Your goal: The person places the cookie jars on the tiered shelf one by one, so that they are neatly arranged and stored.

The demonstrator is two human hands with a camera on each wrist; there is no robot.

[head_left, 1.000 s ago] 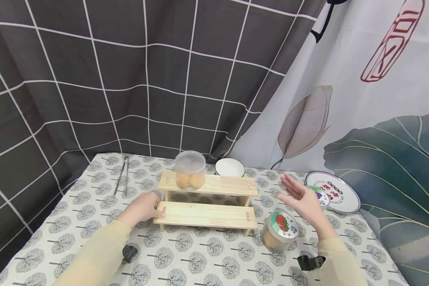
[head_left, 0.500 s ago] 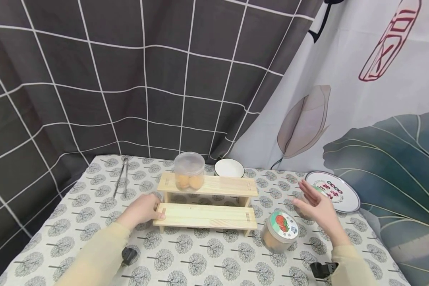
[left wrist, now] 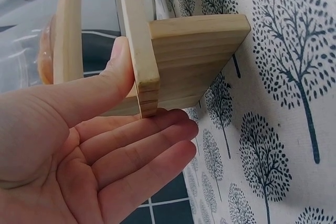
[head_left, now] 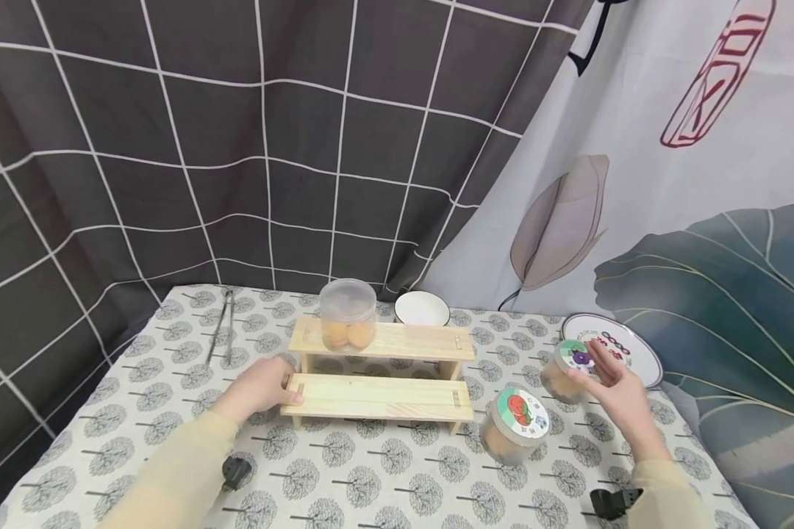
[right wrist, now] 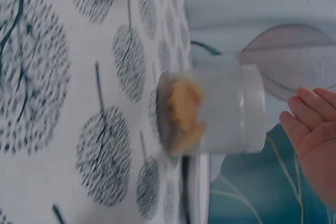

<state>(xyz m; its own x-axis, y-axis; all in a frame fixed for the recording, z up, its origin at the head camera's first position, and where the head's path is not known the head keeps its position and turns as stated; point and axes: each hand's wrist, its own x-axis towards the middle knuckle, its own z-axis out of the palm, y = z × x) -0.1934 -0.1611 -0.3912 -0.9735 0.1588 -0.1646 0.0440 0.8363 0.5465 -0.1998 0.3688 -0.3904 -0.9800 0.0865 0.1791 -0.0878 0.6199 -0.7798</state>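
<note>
My left hand (head_left: 258, 386) grips the left end of the two-tier wooden shelf (head_left: 377, 397) at its lower board. In the left wrist view the thumb (left wrist: 118, 66) lies on top of the board, with fingers underneath. At the right, my right hand (head_left: 615, 397) hovers beside a clear jar (head_left: 562, 378) whose green-and-white lid carries a purple picture. The right wrist view shows that jar upright with orange-brown pieces inside, and the straight fingertips (right wrist: 294, 124) apart from its lid. Another lidded jar (head_left: 514, 426), with a red fruit picture, stands between shelf and right hand.
A clear jar (head_left: 348, 316) holding round orange pieces stands on the upper tier, at its left. Behind the shelf is a white bowl (head_left: 422, 308). Metal tongs (head_left: 220, 328) lie at the back left; a dark-rimmed oval plate (head_left: 645, 364) lies at the back right.
My right hand has moved to the right, away from the red-fruit jar to beside the purple-picture jar. The left hand keeps its grip on the shelf, which stays in place.
</note>
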